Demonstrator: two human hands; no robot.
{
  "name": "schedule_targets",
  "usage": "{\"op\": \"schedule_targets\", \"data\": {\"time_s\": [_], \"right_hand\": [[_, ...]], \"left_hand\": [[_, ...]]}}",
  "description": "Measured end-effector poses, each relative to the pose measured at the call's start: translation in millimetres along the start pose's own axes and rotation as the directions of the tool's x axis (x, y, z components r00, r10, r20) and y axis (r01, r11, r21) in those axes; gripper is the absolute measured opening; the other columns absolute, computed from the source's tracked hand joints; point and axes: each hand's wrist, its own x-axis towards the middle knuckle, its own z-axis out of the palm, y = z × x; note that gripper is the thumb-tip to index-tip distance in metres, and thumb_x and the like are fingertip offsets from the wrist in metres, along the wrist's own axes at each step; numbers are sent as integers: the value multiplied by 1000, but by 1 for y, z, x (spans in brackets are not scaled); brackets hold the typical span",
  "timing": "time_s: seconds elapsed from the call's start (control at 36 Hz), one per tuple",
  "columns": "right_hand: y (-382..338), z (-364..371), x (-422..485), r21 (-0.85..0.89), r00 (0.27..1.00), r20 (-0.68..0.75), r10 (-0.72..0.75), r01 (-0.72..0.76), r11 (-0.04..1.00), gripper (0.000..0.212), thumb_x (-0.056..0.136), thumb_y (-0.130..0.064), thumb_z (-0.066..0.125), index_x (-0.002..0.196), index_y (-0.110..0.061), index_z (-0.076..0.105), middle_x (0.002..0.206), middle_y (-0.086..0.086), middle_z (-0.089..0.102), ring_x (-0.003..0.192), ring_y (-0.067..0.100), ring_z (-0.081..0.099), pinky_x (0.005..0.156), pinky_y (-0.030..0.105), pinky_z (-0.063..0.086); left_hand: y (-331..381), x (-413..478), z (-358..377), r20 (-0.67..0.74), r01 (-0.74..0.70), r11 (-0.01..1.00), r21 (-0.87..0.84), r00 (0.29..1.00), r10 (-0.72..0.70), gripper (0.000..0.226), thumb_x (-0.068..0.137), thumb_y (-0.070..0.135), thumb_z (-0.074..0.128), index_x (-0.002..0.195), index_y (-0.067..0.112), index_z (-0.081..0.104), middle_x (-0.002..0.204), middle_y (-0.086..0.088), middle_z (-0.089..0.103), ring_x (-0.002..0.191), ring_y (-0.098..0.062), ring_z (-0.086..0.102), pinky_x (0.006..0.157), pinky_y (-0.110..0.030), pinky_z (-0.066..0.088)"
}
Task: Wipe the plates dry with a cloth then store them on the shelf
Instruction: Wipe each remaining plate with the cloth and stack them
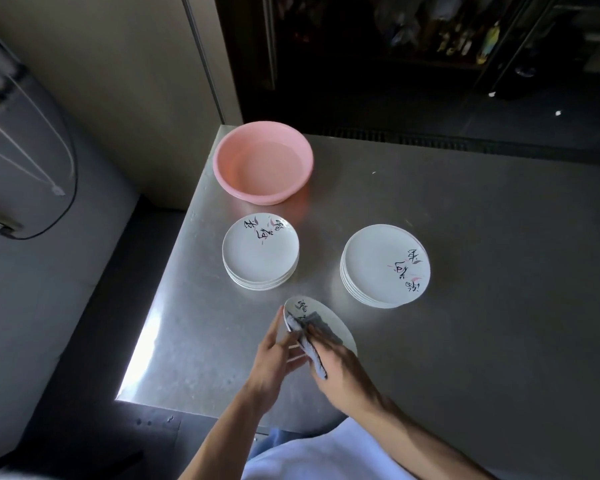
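Observation:
A white plate [336, 323] with black and pink brushwork is held tilted above the steel table's front part. My left hand [274, 355] grips its left rim from behind. My right hand [336, 362] presses a grey cloth [314, 336] against the plate's face, fingers curled over the cloth. Behind them a stack of several matching plates [260, 252] stands at centre left. A second stack of matching plates [385, 265] stands at the right.
A pink plastic basin [264, 162] holding water sits at the table's far left corner. The steel table [482, 254] runs right and back; its left edge and front edge drop to a dark floor. Dark shelving with bottles [465, 39] lies beyond the table.

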Motion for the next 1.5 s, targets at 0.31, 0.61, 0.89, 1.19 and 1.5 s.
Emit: {"op": "schedule_targets", "data": {"time_s": [0.31,0.61,0.89,1.19,1.5], "right_hand": [[-13,-38,0,748,844,-43,534,-327,578,27,91,-1,70,110,-20,72,103,-9,77,96,4,69,81,15,51],[5,-26,0,640,690,-95,718,-510,574,31,107,-28,46,109,-7,69,98,0,73,92,10,64,73,-2,37],[4,12,6,-221,942,85,325,-300,928,83,98,-62,3,151,-10,41,157,10,39,147,28,34,120,38,24],[36,2,-30,-359,957,281,74,34,933,63,107,-48,17,146,-9,48,155,8,43,145,23,38,119,33,15],[15,10,13,-131,986,134,-100,118,984,56,110,-40,25,149,-4,41,157,11,40,149,24,30,123,35,20]], "left_hand": [[-44,16,-26,-192,107,984,-145,972,-134,38,110,43,42,122,14,64,116,-14,72,101,-23,69,86,-39,55],[-65,8,-46,-191,61,962,-265,975,-115,30,109,38,45,116,14,62,108,-9,67,101,-23,60,87,-41,47],[-67,15,-23,-229,119,963,-244,957,-176,27,107,38,54,113,14,61,100,-13,67,90,-22,64,70,-34,56],[-57,13,-12,-218,96,966,-242,964,-150,24,110,34,49,110,13,60,96,-11,70,85,-20,65,71,-36,58],[-36,-9,9,-58,4,992,-125,998,-11,27,111,26,47,126,20,68,116,-7,77,105,-20,73,75,-35,59]]}}
